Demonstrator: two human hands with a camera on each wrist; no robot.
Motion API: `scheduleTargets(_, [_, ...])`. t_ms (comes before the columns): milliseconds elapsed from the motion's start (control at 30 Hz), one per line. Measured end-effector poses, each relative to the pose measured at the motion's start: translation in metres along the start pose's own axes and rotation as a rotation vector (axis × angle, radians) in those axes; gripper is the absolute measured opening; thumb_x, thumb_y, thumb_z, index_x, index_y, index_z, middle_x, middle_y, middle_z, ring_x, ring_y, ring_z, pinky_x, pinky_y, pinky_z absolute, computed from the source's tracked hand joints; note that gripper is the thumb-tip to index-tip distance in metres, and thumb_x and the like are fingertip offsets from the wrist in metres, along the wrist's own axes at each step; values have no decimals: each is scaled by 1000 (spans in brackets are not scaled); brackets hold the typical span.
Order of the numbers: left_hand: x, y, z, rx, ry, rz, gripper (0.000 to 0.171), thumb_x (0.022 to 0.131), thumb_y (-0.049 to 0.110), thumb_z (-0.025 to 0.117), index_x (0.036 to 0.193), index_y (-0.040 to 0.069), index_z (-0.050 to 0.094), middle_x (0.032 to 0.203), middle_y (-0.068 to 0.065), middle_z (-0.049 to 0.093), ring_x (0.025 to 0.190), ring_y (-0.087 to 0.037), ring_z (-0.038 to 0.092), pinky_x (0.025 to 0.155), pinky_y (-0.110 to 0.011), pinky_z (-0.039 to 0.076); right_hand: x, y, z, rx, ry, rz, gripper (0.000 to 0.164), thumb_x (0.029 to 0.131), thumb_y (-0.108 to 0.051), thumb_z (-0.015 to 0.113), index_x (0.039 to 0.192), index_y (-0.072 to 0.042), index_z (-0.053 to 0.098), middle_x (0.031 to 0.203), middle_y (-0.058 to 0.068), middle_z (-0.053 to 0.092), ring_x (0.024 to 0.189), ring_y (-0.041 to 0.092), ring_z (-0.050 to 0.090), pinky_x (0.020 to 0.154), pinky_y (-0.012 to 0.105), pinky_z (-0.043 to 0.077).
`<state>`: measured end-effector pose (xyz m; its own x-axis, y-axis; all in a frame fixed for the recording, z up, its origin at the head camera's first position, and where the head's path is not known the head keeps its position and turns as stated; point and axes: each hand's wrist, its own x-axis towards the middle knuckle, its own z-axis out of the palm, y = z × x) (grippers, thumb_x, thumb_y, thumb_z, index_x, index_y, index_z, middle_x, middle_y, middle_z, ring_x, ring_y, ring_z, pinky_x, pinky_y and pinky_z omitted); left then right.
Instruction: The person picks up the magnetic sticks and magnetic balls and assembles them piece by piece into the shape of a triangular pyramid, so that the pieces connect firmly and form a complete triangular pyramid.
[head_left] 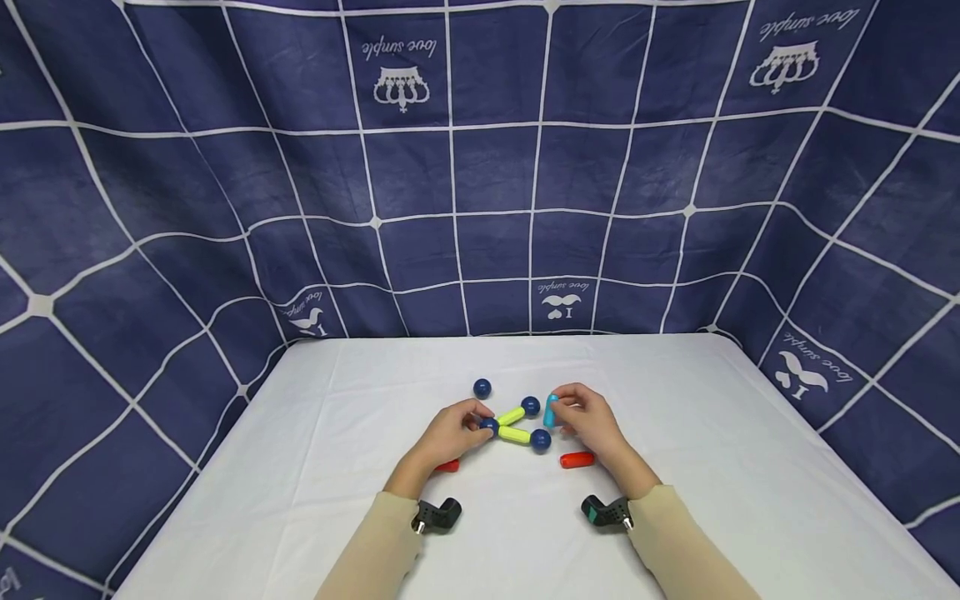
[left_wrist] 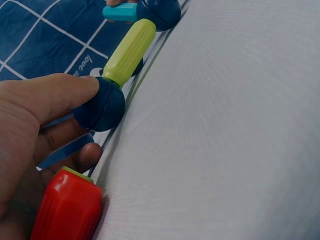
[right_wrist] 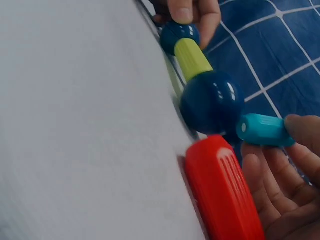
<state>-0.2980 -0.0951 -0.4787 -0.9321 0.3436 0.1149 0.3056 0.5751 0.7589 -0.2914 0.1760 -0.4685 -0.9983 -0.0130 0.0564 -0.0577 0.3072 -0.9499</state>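
Note:
My left hand pinches a dark blue ball between thumb and fingers. From this ball two yellow-green rods spread in a V, each ending in another dark blue ball, the farther one beyond it. On the right side, my right hand holds a light blue rod by one end, its other end pointing at the V's open side. In the head view it stands nearly upright; whether it touches a ball I cannot tell.
One red rod lies before my right hand. Another red rod is partly hidden by my left wrist. A loose dark blue ball sits farther back on the white-covered table. Dark blue checked cloth hangs behind and at the sides.

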Motion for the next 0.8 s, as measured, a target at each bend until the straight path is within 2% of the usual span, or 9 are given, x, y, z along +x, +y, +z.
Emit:
scheduleTargets(133, [-1, 0, -1, -5, -2, -2, 22, 88, 21, 76, 109, 23, 70, 88, 4, 63, 81, -13, 55, 75, -30, 43, -1, 0, 7, 33, 0, 30, 26, 94, -21, 68, 116, -8, 64, 100, 9, 63, 68, 18, 65, 61, 26, 57])
scheduleTargets(333, [0, 0, 0, -1, -4, 2, 23, 87, 21, 76, 109, 23, 69, 89, 4, 63, 82, -13, 54, 75, -29, 43, -1, 0, 11, 30, -3, 24, 27, 95, -19, 67, 118, -7, 63, 100, 10, 64, 67, 17, 66, 60, 26, 57])
scheduleTargets(467, [0, 0, 0, 0, -6, 5, 23, 87, 21, 76, 109, 23, 69, 89, 4, 63, 82, -13, 55, 75, -29, 43, -2, 0, 12, -29, -14, 0, 29, 95, -17, 67, 122, -7, 64, 102, 11, 66, 71, 15, 67, 60, 25, 56])
scheduleTargets(633, [0, 0, -1, 3, -4, 10, 23, 87, 21, 77, 109, 23, 70, 88, 4, 63, 82, -13, 55, 75, -29, 43, -3, 1, 16, -162, -39, -58, 30, 93, -16, 70, 123, -10, 68, 104, 8, 70, 77, 12, 66, 60, 24, 54])
scheduleTargets(800, [0, 0, 0, 5, -3, 8, 23, 87, 21, 77, 109, 23, 70, 88, 3, 63, 81, -13, 54, 75, -29, 43, -6, 0, 18, -232, -48, -97, 32, 91, -15, 73, 122, -11, 69, 105, 7, 71, 80, 12, 62, 61, 22, 52])
